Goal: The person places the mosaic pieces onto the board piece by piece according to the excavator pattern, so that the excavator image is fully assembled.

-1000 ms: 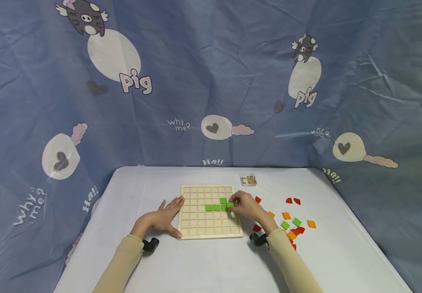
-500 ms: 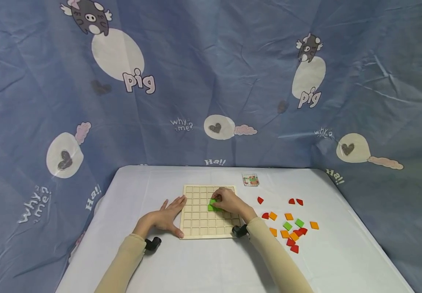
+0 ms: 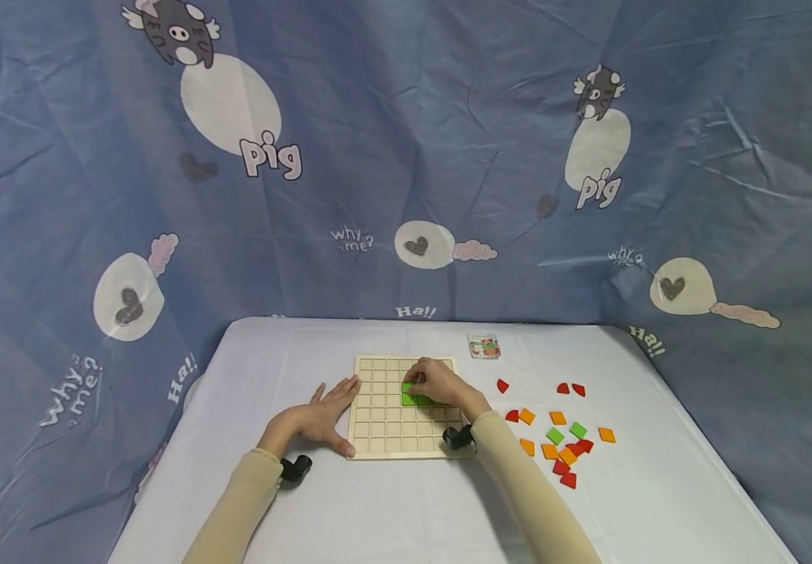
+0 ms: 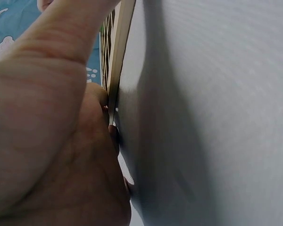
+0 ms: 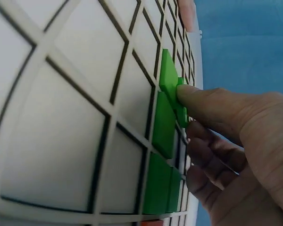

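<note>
The green tile (image 5: 182, 114) sits between the thumb and fingers of the right hand (image 3: 441, 381), pinched low over the wooden board (image 3: 406, 455); whether it is fully seated I can't tell. Beside it, towards the person, runs a row of green squares (image 5: 164, 125) set into the grid, mostly screened from the head view by the hand. The left hand (image 3: 321, 417) holds nothing: it lies spread at the board's left edge, thumb at the near corner.

The pinched piece is a thin bright green square, much like its neighbours, partly covered by the thumb. Off to the right on the desk (image 3: 370, 513) lie red wedges (image 3: 568, 480), orange tiles (image 3: 607, 435) and loose green squares (image 3: 578, 430).

A second ago the right hand was by the board's right edge, at the row's right end; now it is further left. The left hand has kept its place.
</note>
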Action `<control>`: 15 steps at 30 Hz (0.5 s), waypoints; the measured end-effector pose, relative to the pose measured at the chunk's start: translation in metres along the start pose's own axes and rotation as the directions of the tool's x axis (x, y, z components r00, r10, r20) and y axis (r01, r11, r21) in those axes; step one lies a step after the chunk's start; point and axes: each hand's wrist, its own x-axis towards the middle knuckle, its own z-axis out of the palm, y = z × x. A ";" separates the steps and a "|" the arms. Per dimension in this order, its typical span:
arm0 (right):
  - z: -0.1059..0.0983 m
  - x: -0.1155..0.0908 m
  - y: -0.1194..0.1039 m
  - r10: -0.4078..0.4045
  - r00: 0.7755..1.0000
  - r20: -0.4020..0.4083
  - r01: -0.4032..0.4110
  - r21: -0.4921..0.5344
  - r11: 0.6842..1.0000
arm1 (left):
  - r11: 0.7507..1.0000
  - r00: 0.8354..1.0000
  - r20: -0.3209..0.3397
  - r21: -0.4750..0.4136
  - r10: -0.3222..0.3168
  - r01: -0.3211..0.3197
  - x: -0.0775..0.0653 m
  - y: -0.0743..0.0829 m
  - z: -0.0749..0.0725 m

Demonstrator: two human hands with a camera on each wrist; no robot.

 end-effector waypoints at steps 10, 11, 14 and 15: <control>-0.002 0.005 -0.001 0.098 0.992 0.083 -0.109 0.140 0.984 | 1.000 1.000 0.001 0.008 0.001 -0.001 -0.001 -0.002 -0.001; -0.002 0.005 -0.001 0.110 0.990 0.087 -0.122 0.155 0.980 | 1.000 1.000 0.002 0.008 0.003 -0.003 -0.001 -0.002 -0.002; -0.001 0.006 0.000 0.131 0.987 0.091 -0.145 0.175 0.974 | 1.000 1.000 0.008 0.010 0.007 -0.007 -0.002 -0.001 -0.002; -0.001 0.007 0.000 0.132 0.987 0.089 -0.146 0.174 0.974 | 1.000 1.000 0.008 0.013 0.009 -0.009 -0.002 -0.001 -0.002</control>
